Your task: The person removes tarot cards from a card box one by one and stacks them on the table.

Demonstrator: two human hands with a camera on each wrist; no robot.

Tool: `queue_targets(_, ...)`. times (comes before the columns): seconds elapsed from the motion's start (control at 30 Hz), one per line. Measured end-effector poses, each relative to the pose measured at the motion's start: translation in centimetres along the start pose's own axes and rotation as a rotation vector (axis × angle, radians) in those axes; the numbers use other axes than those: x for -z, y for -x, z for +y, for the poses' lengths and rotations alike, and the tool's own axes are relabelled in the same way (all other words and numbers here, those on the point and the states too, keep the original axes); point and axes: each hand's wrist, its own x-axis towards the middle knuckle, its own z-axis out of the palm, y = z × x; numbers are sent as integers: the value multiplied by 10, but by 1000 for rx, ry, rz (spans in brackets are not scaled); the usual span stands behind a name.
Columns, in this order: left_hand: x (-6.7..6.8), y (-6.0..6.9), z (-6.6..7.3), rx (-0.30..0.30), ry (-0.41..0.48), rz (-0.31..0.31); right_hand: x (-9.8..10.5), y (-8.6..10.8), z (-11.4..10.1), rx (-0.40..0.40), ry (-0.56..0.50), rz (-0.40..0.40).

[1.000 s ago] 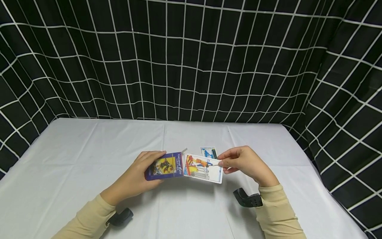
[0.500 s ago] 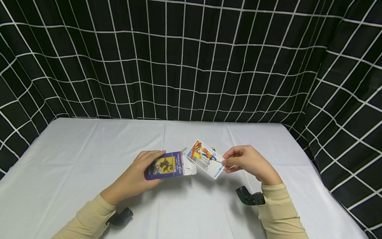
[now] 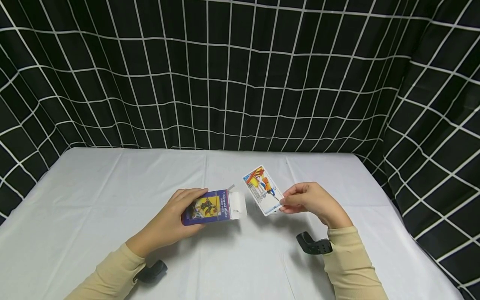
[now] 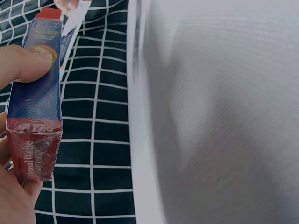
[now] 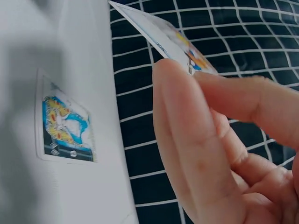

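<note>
My left hand grips a purple-blue tarot card box, thumb on one narrow side in the left wrist view. The box's mouth faces right, with a white flap sticking out. Between thumb and fingertips, my right hand pinches one corner of a tarot card, picture side up, tilted above the table and apart from the box. Another tarot card lies face up on the cloth below; in the head view the held card hides most of it. Whether others lie beneath it I cannot tell.
A white cloth covers the table. Black curtains with a white grid stand behind it and at the sides. Each wrist carries a black camera mount, such as the right wrist's mount.
My right hand has drawn the tarot card out from the box's mouth to the right and turned it, its far end swinging up and away. My left hand and the box stay nearly still.
</note>
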Motion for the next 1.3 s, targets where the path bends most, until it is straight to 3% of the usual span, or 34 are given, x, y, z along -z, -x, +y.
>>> queue_targets(0.2, -1, 0, -1, -12, -3, 10, 3, -7, 11, -63, -107, 14)
queue_targets(0.63, 0, 0, 0, -8, -9, 13, -9, -25, 30, -99, -145, 27)
queue_targets(1.3, -2, 0, -1, 13, -8, -3, -14, -30, 39, -162, -209, 54)
